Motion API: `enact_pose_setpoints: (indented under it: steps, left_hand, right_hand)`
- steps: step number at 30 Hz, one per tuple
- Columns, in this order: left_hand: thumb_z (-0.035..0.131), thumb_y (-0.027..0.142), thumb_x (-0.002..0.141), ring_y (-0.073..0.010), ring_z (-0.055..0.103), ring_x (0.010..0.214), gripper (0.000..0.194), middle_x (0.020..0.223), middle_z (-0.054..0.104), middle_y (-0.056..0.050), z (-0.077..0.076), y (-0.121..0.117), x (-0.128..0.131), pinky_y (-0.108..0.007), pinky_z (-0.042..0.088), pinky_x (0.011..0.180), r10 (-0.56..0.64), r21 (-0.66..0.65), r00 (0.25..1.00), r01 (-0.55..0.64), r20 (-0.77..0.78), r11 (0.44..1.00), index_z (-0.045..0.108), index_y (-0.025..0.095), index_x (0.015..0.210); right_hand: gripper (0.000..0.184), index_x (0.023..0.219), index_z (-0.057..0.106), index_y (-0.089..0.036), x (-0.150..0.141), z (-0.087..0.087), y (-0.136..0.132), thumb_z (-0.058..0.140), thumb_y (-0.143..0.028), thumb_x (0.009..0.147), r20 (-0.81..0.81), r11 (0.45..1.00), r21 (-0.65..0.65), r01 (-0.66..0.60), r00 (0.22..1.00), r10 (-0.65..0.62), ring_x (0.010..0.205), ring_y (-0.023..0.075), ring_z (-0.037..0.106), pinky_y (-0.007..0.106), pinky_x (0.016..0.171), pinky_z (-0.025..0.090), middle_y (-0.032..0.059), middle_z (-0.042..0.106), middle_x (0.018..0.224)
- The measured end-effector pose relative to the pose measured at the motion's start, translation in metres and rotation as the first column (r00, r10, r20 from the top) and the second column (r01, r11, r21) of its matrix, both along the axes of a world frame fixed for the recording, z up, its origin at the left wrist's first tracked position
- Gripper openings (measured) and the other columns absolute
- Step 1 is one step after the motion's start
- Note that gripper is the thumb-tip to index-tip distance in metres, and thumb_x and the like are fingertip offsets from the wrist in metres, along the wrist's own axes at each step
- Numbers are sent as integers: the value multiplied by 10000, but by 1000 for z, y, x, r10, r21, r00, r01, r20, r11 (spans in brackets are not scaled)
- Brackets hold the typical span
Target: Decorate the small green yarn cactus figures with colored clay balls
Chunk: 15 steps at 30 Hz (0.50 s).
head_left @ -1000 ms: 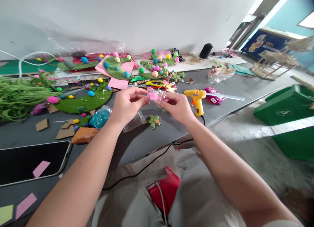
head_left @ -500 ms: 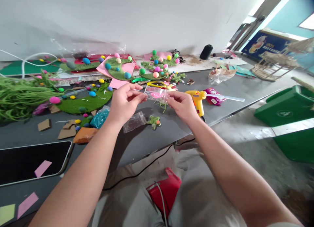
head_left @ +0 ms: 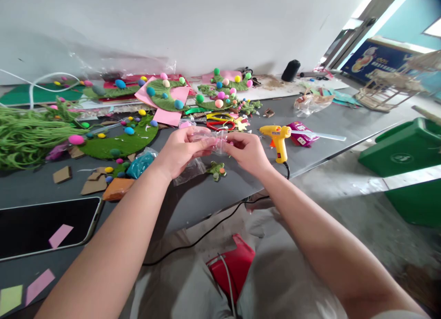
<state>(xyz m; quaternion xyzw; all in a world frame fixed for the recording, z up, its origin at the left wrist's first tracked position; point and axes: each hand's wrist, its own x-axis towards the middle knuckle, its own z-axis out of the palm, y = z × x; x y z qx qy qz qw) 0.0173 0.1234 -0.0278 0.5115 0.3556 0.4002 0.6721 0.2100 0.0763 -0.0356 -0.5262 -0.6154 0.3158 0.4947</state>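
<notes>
Both of my hands hold a small clear plastic bag (head_left: 216,140) with pink pompoms inside, just above the grey table (head_left: 241,181). My left hand (head_left: 182,150) pinches the bag's left side. Fingers of my right hand (head_left: 248,152) are closed on its right side. Below the bag on the table lie a small green felt piece (head_left: 216,170) with coloured dots and an empty clear bag (head_left: 188,171).
A yellow glue gun (head_left: 278,139) stands right of my hands, its black cord running off the edge. Green felt shapes with pompoms (head_left: 119,142), green yarn (head_left: 27,135), red scissors (head_left: 220,124), cardboard scraps and a phone (head_left: 44,227) lie around. Green bins (head_left: 406,163) stand on the floor.
My hands have come closer together and dropped slightly toward the table, bunching the bag between them.
</notes>
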Motion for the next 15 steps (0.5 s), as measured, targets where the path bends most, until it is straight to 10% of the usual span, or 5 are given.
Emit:
enact_pose_setpoints:
  steps: [15]
  left_hand:
    - [968,329,636,-181,727,847,402,960,759,-72,1,2,-3,-326,617,815,-13,-24,998,12,-63,1000,763,169,942]
  right_hand:
    - [281,1025,812,-208,5,4,-2,779,-431,858,37,987,-34,-154,987,156,704,139,571,296,642,450,31,744,864]
